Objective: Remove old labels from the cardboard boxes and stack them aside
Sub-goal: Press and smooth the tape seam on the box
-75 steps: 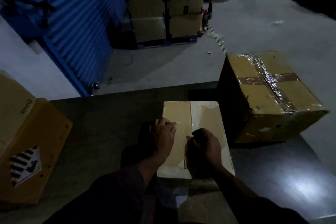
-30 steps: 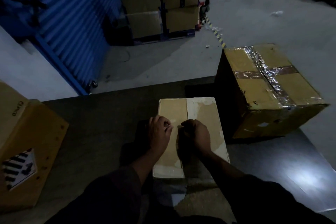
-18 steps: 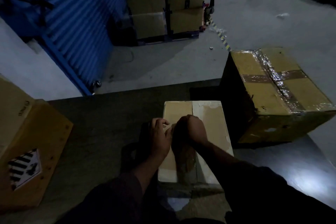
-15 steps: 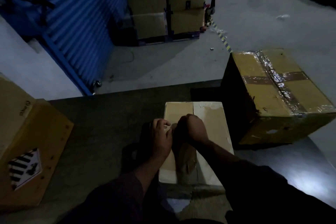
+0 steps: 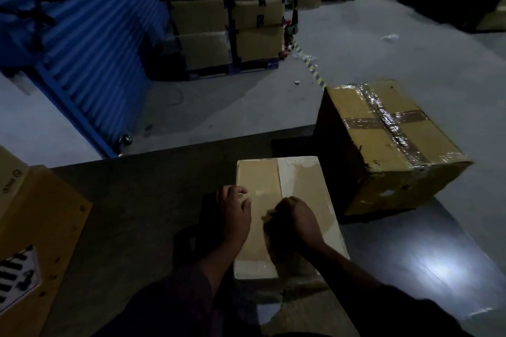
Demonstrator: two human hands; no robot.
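Nearest the camera, two dark sleeves reach forward over the near edge of the desk, a dim grey-brown surface. Both hands rest on top of the small cardboard box, which lies flat on the desk near its near edge, roughly midway along it.

The left hand lies on the left half of the box top, fingers curled with their tips against the cardboard; whether that grip has hold of anything I cannot tell in the poor light. The right hand sits just beside it over the centre seam, fingers tightly curled into a closed grip at a pale scrap of label or tape on the box top; what exactly it pinches is too dark to tell. The two hands are close together, nearly touching. The box top shows whitish residue on its right half and along its far edge.

At the left edge of the desk stands a larger box with a striped black-and-white label. Toward the far right corner rests a taped box, crossed with shiny and brown tape, well apart from the hands.

Beyond the desk lies a grey floor, with a blue corrugated shutter at far left and stacked cartons on a pallet.
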